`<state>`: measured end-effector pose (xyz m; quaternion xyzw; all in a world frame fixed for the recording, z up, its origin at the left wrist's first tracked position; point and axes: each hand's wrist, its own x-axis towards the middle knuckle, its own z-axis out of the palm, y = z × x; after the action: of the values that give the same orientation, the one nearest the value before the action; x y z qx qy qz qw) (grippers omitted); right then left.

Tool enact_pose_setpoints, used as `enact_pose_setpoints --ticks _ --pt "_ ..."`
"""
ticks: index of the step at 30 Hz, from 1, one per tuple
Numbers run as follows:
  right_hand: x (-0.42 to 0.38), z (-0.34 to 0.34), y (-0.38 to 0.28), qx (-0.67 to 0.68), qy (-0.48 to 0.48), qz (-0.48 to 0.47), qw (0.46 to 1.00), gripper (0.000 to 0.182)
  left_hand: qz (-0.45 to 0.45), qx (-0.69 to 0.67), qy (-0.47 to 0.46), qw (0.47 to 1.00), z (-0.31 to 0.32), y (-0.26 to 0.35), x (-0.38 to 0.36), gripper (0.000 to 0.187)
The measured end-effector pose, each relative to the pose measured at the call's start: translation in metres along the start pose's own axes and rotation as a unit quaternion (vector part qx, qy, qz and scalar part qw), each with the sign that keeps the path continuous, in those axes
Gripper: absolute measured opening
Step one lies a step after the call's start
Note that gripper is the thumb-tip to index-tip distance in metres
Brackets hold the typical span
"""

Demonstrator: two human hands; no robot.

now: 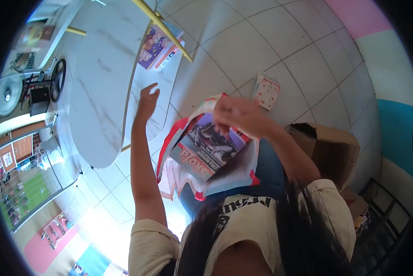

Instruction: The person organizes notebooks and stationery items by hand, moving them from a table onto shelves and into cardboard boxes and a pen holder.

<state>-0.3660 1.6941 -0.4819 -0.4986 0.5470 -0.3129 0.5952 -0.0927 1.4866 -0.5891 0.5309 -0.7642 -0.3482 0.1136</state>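
Observation:
A white and red plastic bag (234,180) lies across the person's lap, its mouth spread wide. Inside it sits a notebook with a motor-vehicle picture and the word "Skola" (205,152) on its cover. My right hand (237,115) is over the bag's far rim, its fingers bent down at the notebook's upper edge and smeared by motion; I cannot tell whether they grip it. Off to the left, my left hand (149,99) is raised beside the table shelf, empty, with thumb and fingers apart.
A marble-patterned table (100,83) with yellow legs stands at left. On its lower shelf (162,87) is a stack of notebooks (158,48). A spiral notepad (267,92) lies on the tiled floor. An open cardboard box (333,149) stands at right, near a black metal rack (385,207).

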Motion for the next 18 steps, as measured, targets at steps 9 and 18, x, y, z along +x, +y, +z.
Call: enact_pose_setpoints --ticks 9,18 --pt "-0.012 0.096 0.081 -0.419 0.231 0.062 0.876 0.085 0.053 -0.079 0.23 0.969 0.01 0.125 -0.279 0.016" --pt "-0.029 0.105 0.086 -0.095 0.253 -0.043 0.962 0.069 -0.218 0.047 -0.019 0.975 0.064 0.078 -0.301 0.057"
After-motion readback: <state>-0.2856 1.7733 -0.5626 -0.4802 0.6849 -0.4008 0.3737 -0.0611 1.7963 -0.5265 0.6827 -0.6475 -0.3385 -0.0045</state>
